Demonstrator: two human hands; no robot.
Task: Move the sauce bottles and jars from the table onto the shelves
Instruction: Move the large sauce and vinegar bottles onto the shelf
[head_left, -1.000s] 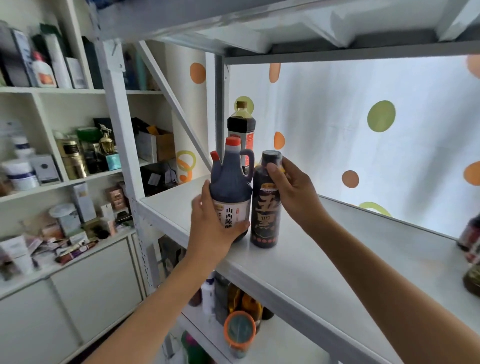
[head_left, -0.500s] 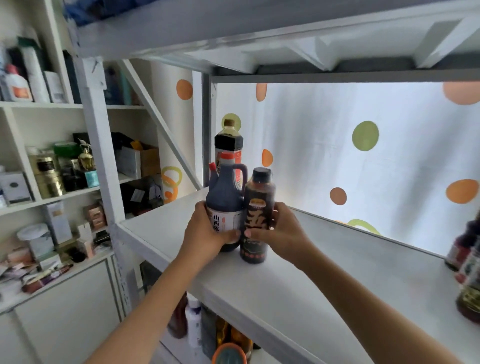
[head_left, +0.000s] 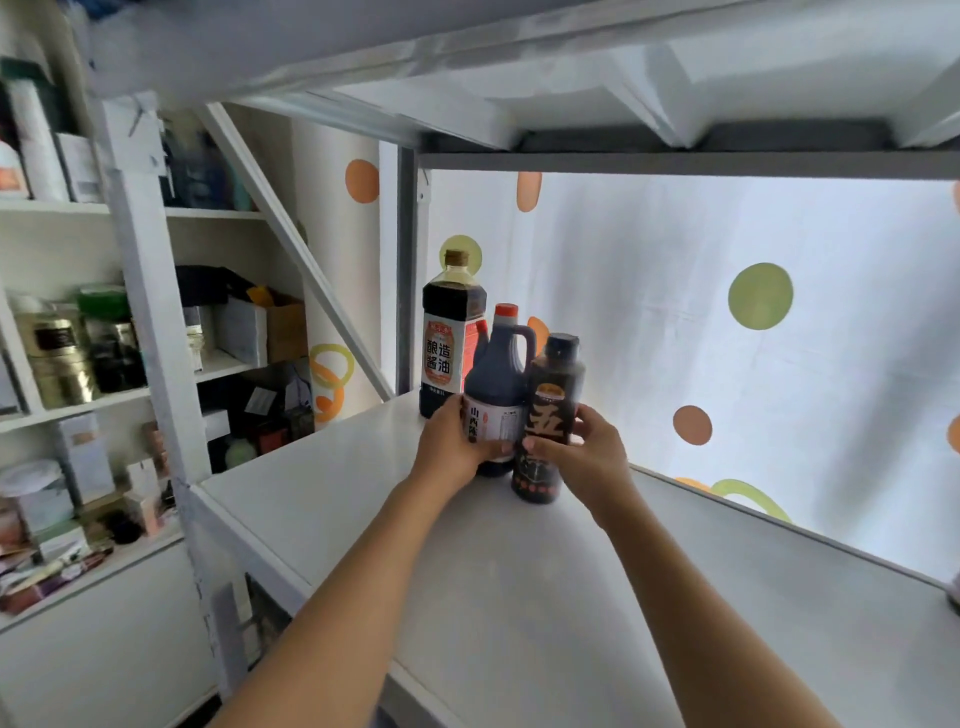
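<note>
1. White metal shelf (head_left: 519, 597) carries 3 dark bottles, grouped near its back left corner, by the grey upright post (head_left: 407, 270).
2. Both bare forearms reach up and forward from the lower edge of the view, converging on the 2 front bottles.
3. Left hand (head_left: 451, 447) is wrapped round the lower body of the jug (head_left: 498, 374), a dark handled bottle with a red cap; the thumb lies across its white label and the fingers curl behind, out of sight.
4. Right hand (head_left: 582, 457) grips the squeeze bottle (head_left: 550, 415), a dark cylinder with a black cap; the thumb crosses the front of its label and the fingers curl round the right side.
5. Jug and squeeze bottle stand upright and touch side by side, the squeeze bottle on the right and slightly nearer the camera. Its base sits on the shelf; the jug's base is partly hidden by the left hand.
6. Soy bottle (head_left: 452, 338), the taller one with a brown cap and a red and white label, stands upright just behind and left of the jug, held by no hand.
7. Dotted white curtain (head_left: 727, 322) hangs behind the shelf.
8. Far right, at the shelf's edge, a sliver of another dark item (head_left: 955, 597) shows; too little to identify.
9. Left of the rack, a white wall unit (head_left: 67, 208) holds boxes, tins and jars.
</note>
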